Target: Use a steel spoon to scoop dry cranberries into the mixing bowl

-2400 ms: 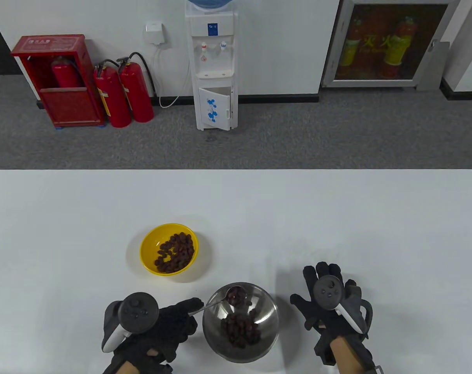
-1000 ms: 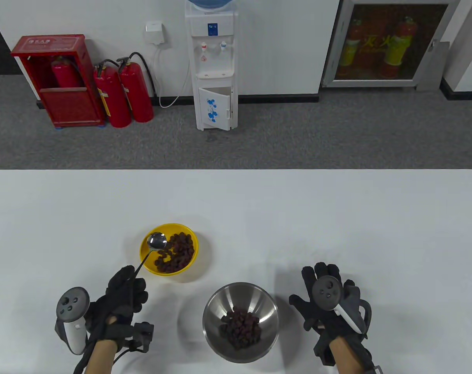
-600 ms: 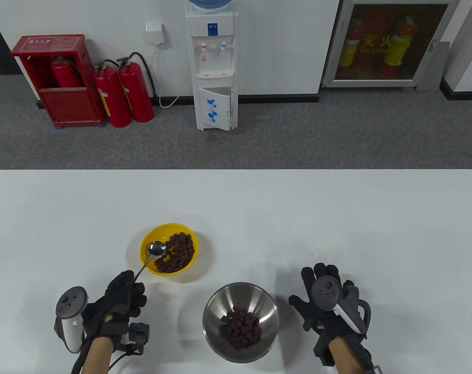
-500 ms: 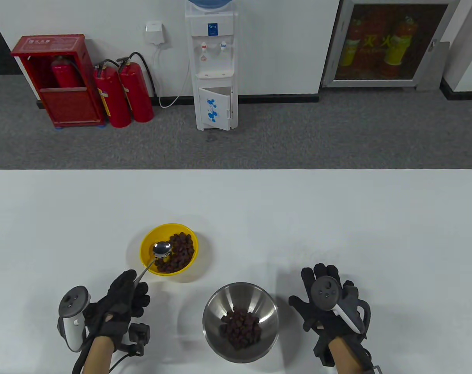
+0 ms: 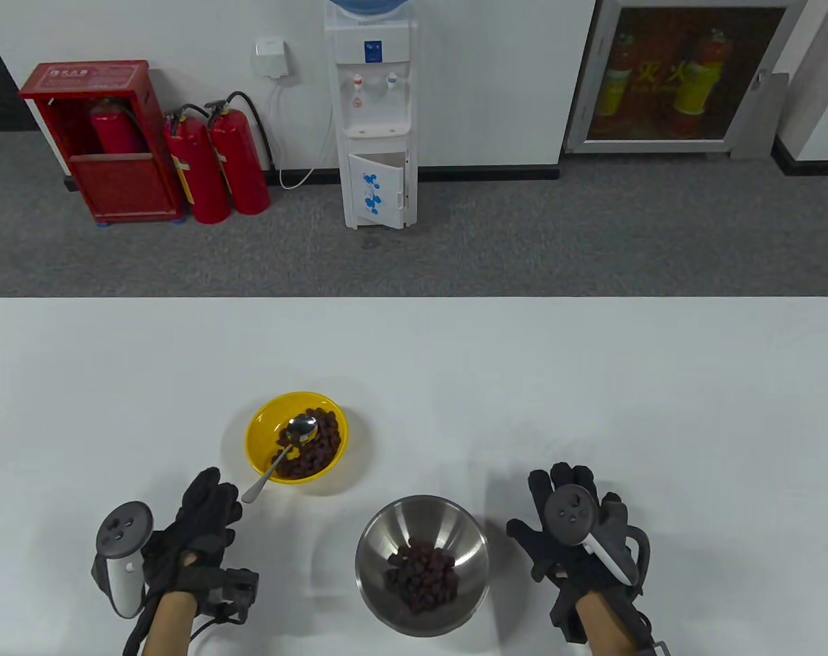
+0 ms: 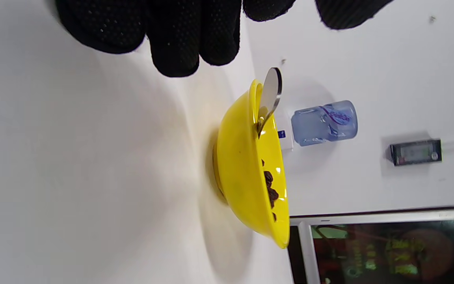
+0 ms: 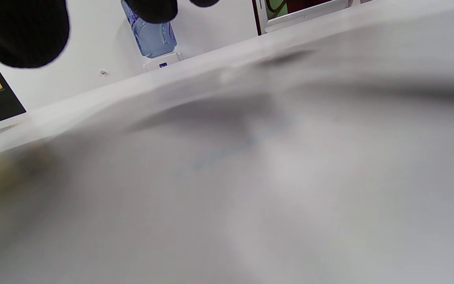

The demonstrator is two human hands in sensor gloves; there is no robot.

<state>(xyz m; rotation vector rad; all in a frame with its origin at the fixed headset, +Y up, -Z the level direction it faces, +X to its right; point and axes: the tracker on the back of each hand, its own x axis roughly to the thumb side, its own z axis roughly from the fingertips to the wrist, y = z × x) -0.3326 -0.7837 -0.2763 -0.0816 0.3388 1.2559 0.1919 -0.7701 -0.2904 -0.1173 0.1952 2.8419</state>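
A yellow bowl (image 5: 260, 418) holds dry cranberries (image 5: 320, 447) at the table's middle left. The steel spoon (image 5: 301, 428) lies in it, bowl end on the cranberries, handle leaning over the near rim toward my left hand. My left hand (image 5: 207, 504) rests just below the handle's end with fingers loose, not holding it. In the left wrist view the spoon (image 6: 270, 92) leans on the yellow bowl's rim (image 6: 242, 181), apart from my fingers (image 6: 175, 35). The steel mixing bowl (image 5: 385, 540) holds a heap of cranberries (image 5: 422, 581). My right hand (image 5: 565, 519) lies flat and empty to its right.
The white table (image 5: 591, 383) stretches wide behind and beside the two bowls. The right wrist view shows only blurred tabletop (image 7: 250, 177) close up. A water dispenser (image 5: 369, 116) and fire extinguishers (image 5: 215, 164) stand on the floor beyond the table.
My left hand carried the emptied spoon from the steel bowl back to the yellow bowl, laid it on the cranberries and let go. The right hand has not moved.
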